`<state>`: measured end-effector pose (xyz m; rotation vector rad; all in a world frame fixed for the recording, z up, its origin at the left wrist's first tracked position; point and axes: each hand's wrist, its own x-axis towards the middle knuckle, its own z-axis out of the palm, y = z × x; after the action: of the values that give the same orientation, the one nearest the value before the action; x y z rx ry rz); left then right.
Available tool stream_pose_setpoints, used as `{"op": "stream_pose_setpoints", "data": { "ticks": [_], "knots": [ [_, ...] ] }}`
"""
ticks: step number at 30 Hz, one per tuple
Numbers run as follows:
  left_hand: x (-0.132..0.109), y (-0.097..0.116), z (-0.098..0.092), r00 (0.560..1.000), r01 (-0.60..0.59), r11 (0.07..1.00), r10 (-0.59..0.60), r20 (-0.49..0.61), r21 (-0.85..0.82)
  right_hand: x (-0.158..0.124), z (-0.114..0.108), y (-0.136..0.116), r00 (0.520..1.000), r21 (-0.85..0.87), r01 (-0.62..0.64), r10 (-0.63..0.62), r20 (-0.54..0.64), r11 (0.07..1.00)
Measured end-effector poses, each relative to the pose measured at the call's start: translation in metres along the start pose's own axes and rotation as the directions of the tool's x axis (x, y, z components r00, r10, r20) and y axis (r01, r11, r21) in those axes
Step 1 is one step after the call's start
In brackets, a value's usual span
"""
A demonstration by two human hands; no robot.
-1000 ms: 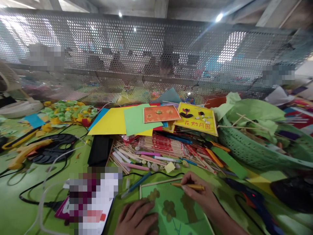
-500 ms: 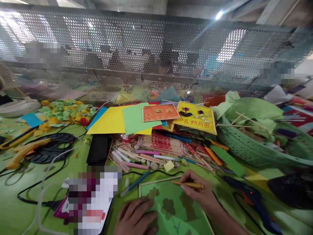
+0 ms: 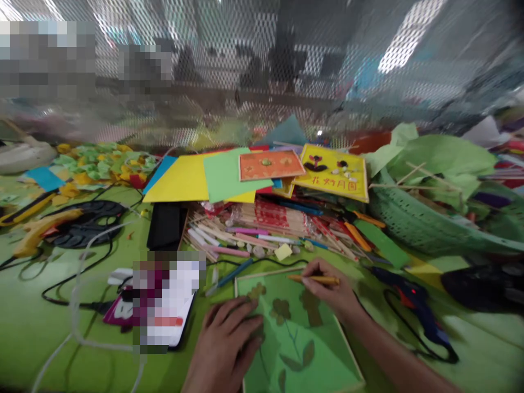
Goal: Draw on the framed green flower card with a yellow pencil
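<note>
- Green card [image 3: 327,346] with darker paper flowers and thin wooden edging lies on the worktop [image 3: 24,349], between and beneath the two hands.
- Since the earlier frame the view has tipped down: the card's lower right corner now shows, and the ceiling has left the top.
- The right hand [image 3: 329,289] still pinches a golden pen [image 3: 327,280], its point at the card's upper part, hardly shifted.
- The left hand [image 3: 231,335] stays laid on the card's left side, fingers slightly apart, gripping nothing visible.
- A blue pen [image 3: 235,274] lies just beyond the left hand; a phone [image 3: 174,327] is to its left.
- A dark blue glue gun [image 3: 426,314] lies right of the right forearm.
- Beyond the card, a black cable [image 3: 282,261], then heaped sticks and markers [image 3: 282,239], crowd the space; a green basket [image 3: 409,221] stands at right.
</note>
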<state>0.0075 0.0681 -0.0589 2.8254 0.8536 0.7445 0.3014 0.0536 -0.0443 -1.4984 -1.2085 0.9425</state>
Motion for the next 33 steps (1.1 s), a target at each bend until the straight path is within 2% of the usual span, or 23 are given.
{"op": "stream_pose_setpoints", "data": {
  "ticks": [3, 6, 18, 33],
  "knots": [
    [0.005, 0.012, -0.011, 0.982, 0.172, 0.979, -0.162, 0.096, -0.11, -0.002, -0.003, -0.003, 1.0, -0.022, 0.016, -0.016, -0.019, 1.0],
    [0.006, 0.017, -0.013, 0.967, 0.231, 0.956, -0.204, 0.155, -0.179, -0.003, -0.005, -0.004, 0.999, -0.04, 0.002, -0.003, -0.035, 0.999],
    [0.006, 0.018, -0.017, 0.966, 0.232, 0.956, -0.205, 0.159, -0.179, -0.004, -0.002, -0.014, 1.0, -0.026, 0.014, -0.014, 0.001, 1.0],
    [0.008, 0.018, -0.018, 0.965, 0.231, 0.958, -0.203, 0.166, -0.172, -0.006, -0.001, -0.009, 0.999, -0.039, 0.002, -0.001, 0.035, 0.999]
  ]
}}
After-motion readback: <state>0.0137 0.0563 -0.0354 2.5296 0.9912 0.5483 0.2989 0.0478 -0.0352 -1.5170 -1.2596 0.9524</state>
